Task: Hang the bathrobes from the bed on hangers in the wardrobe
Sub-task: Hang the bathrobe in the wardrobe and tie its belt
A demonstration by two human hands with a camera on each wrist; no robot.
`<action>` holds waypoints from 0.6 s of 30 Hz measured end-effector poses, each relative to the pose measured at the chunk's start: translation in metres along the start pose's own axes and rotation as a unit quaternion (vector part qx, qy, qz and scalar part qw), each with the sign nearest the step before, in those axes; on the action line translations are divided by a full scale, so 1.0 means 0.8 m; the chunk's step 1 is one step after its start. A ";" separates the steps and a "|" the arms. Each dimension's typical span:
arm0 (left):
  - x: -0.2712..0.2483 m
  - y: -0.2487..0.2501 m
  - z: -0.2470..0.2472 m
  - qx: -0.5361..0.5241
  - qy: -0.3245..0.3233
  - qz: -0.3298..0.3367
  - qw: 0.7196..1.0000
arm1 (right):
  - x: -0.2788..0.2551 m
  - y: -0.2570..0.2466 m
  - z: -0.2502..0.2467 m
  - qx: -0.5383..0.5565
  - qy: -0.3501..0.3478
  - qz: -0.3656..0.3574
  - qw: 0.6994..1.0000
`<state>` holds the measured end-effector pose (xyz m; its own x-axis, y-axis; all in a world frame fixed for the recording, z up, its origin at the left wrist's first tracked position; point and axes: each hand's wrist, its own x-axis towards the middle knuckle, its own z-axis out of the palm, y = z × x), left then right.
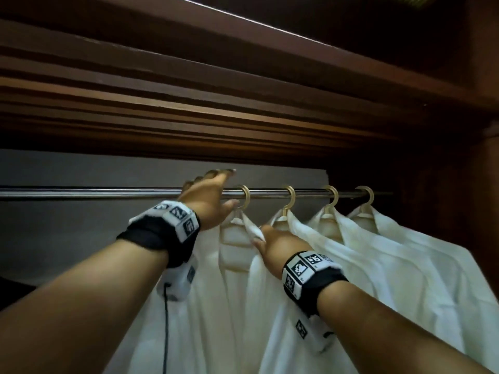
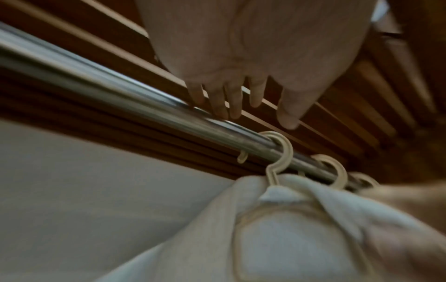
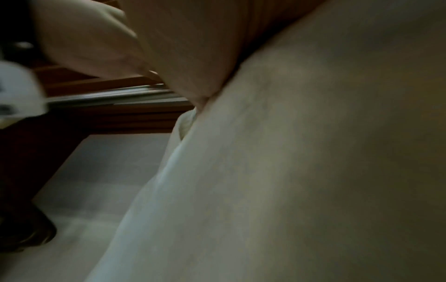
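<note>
Several white bathrobes hang on cream plastic hangers from the metal rail [image 1: 81, 193] [image 2: 96, 82] in the wardrobe. The leftmost bathrobe [image 1: 216, 306] [image 2: 289, 238] [image 3: 289, 171] hangs from the leftmost hook [image 1: 245, 197] [image 2: 282, 152]. My left hand [image 1: 228, 188] [image 2: 260, 114] is up at the rail just left of that hook, fingers straight above the rail, thumb below, holding nothing. My right hand [image 1: 266, 238] [image 3: 193, 57] grips the collar edge of the leftmost bathrobe, just below its hanger; its fingertips are hidden in the cloth.
Three more robes [image 1: 378, 252] hang to the right, up to the wardrobe's dark wooden side [image 1: 459, 211]. Stepped wooden trim [image 1: 189, 117] sits close above the rail. Left of my hand the rail is bare, with a grey back wall [image 1: 67, 238] behind it.
</note>
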<state>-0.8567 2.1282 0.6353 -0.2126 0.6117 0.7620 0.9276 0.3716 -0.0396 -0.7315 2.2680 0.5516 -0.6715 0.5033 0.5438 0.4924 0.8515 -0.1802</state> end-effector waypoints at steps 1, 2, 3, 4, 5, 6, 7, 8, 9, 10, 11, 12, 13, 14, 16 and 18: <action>0.014 0.004 0.003 -0.011 -0.033 -0.011 0.999 | -0.001 0.003 -0.002 -0.004 -0.005 -0.011 1.000; 0.024 0.008 0.010 0.000 -0.058 -0.012 0.998 | -0.004 0.006 -0.004 -0.013 -0.008 -0.018 1.000; 0.031 0.011 0.019 0.029 -0.070 -0.011 0.997 | -0.007 0.010 -0.004 -0.024 -0.009 -0.018 1.000; 0.037 0.015 0.025 0.057 -0.067 -0.006 0.996 | -0.011 0.018 -0.005 -0.033 0.001 -0.024 0.999; 0.041 0.020 0.029 0.074 -0.055 -0.001 0.996 | -0.017 0.026 -0.005 -0.045 0.010 -0.024 0.999; 0.044 0.024 0.032 0.083 -0.045 0.001 0.996 | -0.022 0.036 -0.004 -0.061 0.014 -0.021 0.998; 0.046 0.025 0.034 0.086 -0.041 0.000 0.995 | -0.029 0.045 -0.005 -0.077 0.014 -0.015 0.997; 0.049 0.026 0.036 0.092 -0.036 0.001 0.995 | -0.034 0.055 -0.005 -0.090 0.014 -0.009 0.996; 0.052 0.025 0.038 0.097 -0.033 0.000 0.995 | -0.039 0.064 -0.007 -0.103 0.009 -0.002 0.995; 0.055 0.025 0.040 0.101 -0.029 -0.001 0.994 | -0.044 0.070 -0.011 -0.110 0.003 0.000 0.994; 0.057 0.025 0.042 0.104 -0.027 -0.002 0.994 | -0.048 0.075 -0.013 -0.111 -0.005 0.004 0.994; 0.059 0.026 0.043 0.107 -0.026 0.000 0.994 | -0.051 0.080 -0.015 -0.107 -0.009 0.009 0.994; 0.060 0.028 0.043 0.111 -0.027 0.002 0.993 | -0.054 0.083 -0.017 -0.103 -0.018 0.020 0.994; 0.060 0.030 0.043 0.116 -0.029 0.002 0.993 | -0.056 0.086 -0.017 -0.100 -0.024 0.030 0.994; 0.058 0.033 0.044 0.122 -0.021 0.003 0.992 | -0.059 0.089 -0.014 -0.093 -0.027 0.046 0.994; 0.055 0.034 0.046 0.123 -0.009 0.005 0.992 | -0.061 0.088 -0.011 -0.082 -0.025 0.055 0.995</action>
<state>-0.8520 2.1913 0.6440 -0.2108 0.6283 0.7489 0.8269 0.5232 -0.2063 -0.6596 2.3022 0.5195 -0.6333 0.6029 0.4851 0.6455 0.7574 -0.0986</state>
